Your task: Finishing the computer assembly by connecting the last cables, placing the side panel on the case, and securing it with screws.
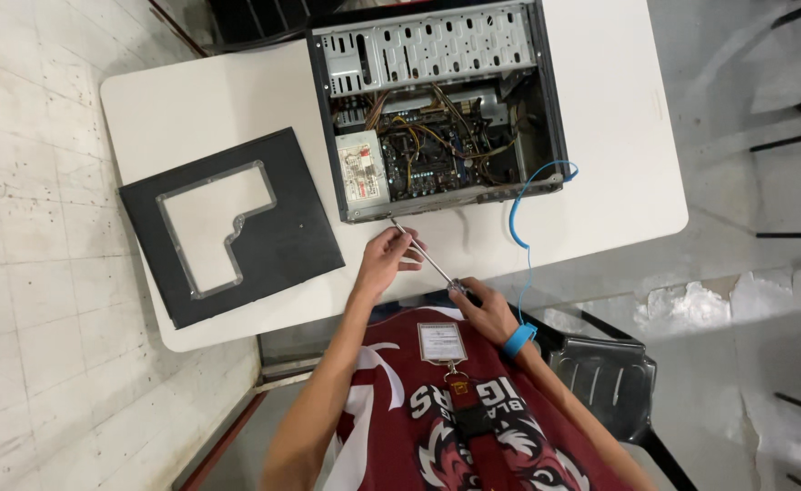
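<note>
An open computer case [437, 105] lies on its side on a white table [600, 136], showing drive bays, cables and a motherboard. My right hand [484, 309] grips the handle of a long screwdriver [423, 253]. Its tip touches the case's near edge at the lower left corner. My left hand [387, 259] pinches the metal shaft near the middle. A blue wrist strap [518, 339] sits on my right wrist. Its coiled blue cord [520, 214] runs up to the case's right corner.
The removed black side panel [232, 227] with a clear window lies flat on the table's left part. A dark plastic chair [605, 377] stands at my right. Pale tiled floor surrounds the table, and dark furniture legs show at the far right.
</note>
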